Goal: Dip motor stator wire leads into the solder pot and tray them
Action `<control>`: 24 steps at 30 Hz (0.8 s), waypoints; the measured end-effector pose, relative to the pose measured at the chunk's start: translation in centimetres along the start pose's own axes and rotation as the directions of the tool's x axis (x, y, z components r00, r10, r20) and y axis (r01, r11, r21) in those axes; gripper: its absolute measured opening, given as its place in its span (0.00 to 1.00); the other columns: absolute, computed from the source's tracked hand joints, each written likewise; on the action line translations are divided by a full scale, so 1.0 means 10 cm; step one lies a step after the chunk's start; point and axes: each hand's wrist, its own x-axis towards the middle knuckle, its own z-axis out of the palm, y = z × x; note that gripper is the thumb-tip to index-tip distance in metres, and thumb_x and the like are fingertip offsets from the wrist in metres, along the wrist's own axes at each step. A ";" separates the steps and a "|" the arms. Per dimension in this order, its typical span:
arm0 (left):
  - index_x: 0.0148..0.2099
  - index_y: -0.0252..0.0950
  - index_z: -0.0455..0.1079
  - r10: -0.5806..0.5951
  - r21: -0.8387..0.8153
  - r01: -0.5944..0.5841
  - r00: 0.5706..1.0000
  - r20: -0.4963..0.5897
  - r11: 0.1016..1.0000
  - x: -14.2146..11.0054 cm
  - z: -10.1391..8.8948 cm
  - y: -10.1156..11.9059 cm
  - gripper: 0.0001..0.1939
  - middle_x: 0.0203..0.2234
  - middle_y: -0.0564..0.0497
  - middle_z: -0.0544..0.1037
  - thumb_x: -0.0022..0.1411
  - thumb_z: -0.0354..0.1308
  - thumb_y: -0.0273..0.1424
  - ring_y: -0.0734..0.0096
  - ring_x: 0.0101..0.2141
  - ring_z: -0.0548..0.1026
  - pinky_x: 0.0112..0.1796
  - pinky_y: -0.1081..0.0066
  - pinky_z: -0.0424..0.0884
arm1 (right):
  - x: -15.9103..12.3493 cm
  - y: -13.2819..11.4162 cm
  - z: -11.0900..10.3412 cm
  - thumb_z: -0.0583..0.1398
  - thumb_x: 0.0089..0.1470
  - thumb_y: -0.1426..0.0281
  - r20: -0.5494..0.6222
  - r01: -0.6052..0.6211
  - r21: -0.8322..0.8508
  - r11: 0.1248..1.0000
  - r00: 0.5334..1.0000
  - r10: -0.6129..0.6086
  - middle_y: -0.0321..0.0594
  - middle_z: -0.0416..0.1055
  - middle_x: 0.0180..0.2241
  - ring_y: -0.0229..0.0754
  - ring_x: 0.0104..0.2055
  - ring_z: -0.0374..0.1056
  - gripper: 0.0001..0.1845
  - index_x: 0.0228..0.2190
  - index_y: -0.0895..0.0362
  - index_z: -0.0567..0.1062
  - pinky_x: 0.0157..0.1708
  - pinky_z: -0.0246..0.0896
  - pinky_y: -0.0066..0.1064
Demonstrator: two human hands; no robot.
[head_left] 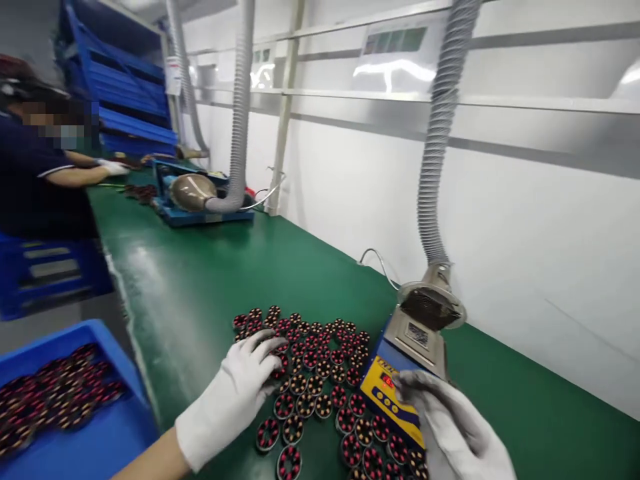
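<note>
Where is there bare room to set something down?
Smooth green tabletop shows bare between the dark rings with red or tan segments and the far blue machine, and right of the yellow-fronted blue box, along the white wall. Crowded: around the white-gloved left hand, among the rings.

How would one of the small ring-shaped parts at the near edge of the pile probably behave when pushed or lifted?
The ring-shaped part looks stiff: its outline is evenly round, so it probably won't flop. Lying flat on the green table, it would likely slide rather than roll. With neighbours close by, it may nudge them.
</note>
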 end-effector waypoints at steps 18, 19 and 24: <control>0.51 0.42 0.61 0.171 -0.614 -0.476 0.856 -0.488 0.630 1.04 -0.31 1.37 0.23 0.38 0.53 0.74 0.57 0.43 0.17 0.68 0.37 0.71 0.39 0.68 0.67 | 0.05 -0.17 -0.19 0.72 0.31 0.67 -0.167 0.267 -0.023 0.963 0.949 -0.267 0.37 0.74 0.31 0.41 0.34 0.71 0.23 0.33 0.53 0.72 0.33 0.68 0.28; 0.49 0.42 0.62 0.143 -0.635 -0.470 0.857 -0.495 0.613 1.04 -0.32 1.35 0.17 0.37 0.53 0.74 0.60 0.45 0.19 0.69 0.36 0.71 0.39 0.69 0.67 | 0.06 -0.16 -0.21 0.72 0.31 0.66 -0.087 0.306 -0.015 0.952 0.948 -0.306 0.37 0.73 0.32 0.42 0.35 0.70 0.22 0.33 0.52 0.73 0.34 0.68 0.29; 0.43 0.41 0.66 0.145 -0.778 -0.444 0.893 -0.427 0.444 1.05 -0.40 1.26 0.09 0.31 0.55 0.74 0.65 0.54 0.39 0.73 0.33 0.72 0.36 0.75 0.66 | 0.09 -0.13 -0.32 0.68 0.41 0.60 0.082 0.396 -0.012 0.918 0.916 -0.394 0.37 0.70 0.32 0.39 0.34 0.68 0.12 0.31 0.49 0.78 0.33 0.65 0.27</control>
